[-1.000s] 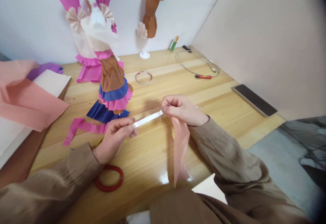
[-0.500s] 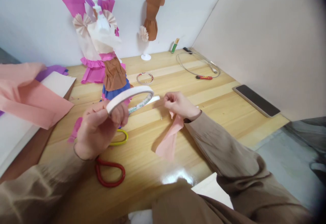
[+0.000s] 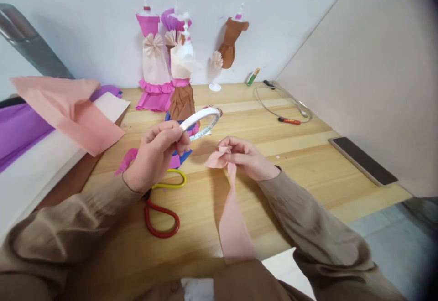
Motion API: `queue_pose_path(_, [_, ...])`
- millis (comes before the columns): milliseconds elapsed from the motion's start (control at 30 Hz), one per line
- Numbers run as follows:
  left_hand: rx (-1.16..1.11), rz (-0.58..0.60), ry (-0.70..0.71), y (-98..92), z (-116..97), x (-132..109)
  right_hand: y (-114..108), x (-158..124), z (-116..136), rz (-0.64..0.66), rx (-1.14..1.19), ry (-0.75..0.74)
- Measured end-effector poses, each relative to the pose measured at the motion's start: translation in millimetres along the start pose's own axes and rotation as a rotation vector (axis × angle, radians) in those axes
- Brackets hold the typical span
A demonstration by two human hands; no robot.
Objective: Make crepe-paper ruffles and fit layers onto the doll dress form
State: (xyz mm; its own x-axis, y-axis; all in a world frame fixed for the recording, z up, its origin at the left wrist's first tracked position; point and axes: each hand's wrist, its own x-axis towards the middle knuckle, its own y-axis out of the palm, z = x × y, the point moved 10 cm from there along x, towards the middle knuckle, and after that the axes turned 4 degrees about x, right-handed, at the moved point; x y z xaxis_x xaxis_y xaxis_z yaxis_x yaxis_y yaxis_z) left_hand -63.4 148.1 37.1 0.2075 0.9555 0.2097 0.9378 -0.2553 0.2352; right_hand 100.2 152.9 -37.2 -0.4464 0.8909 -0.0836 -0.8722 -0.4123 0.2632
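My left hand (image 3: pixel 159 155) is closed on the near edge of a white roll of tape (image 3: pixel 198 121), holding it tilted above the table. Printed lettering shows on the inside of its ring. My right hand (image 3: pixel 248 157) pinches a twisted strip of peach crepe paper (image 3: pixel 232 214) by its gathered upper end. The strip's long tail hangs down toward the table's front edge. Below my left hand lie scissors with one yellow and one red handle (image 3: pixel 164 221); their blades are mostly hidden. Pink paper scraps (image 3: pixel 128 159) lie beside my left wrist.
Several small dress forms in paper dresses (image 3: pixel 157 59) stand at the back, with a brown one (image 3: pixel 232 43) farther right. Peach and purple paper sheets (image 3: pixel 78 114) are piled at left. A phone (image 3: pixel 364 159), a grey cable (image 3: pixel 265 105) and a green-labelled tube (image 3: pixel 253 77) lie rightward.
The camera view has shifted left. My right hand has turned, bringing the gathered end of the peach strip into sight. A length of tape stretched from the roll earlier is no longer visible.
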Motion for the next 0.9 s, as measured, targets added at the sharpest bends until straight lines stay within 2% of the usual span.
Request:
queue_pose_path(200, [0.101,0.153,-0.009,10.5,-7,-9,12,-13,5,0.098,-0.081,0.052])
queue_pose_path(300, [0.209,0.237,-0.037,18.1,-7,-14,14,-18,9,0.125,-0.197,0.054])
queue_pose_path(367, [0.27,0.266,-0.034,22.7,-9,-16,28,-23,19,0.256,-0.289,-0.019])
queue_pose_path(467, [0.329,0.297,-0.028,30.3,-10,-17,56,-39,41,0.533,-0.342,-0.187])
queue_pose_path(567, [0.378,0.316,-0.042,35.1,-6,-17,70,-54,59,0.654,-0.312,-0.231])
queue_pose_path(667, [0.435,0.342,-0.06,36.8,1,-19,71,-59,70,0.59,-0.354,-0.218])
queue_pose_path(767, [0.508,0.371,-0.053,36.1,8,-23,63,-54,74,0.407,-0.452,-0.176])
queue_pose_path(900, [0.567,0.38,0.019,34.6,5,-29,56,-46,68,0.184,-0.568,-0.105])
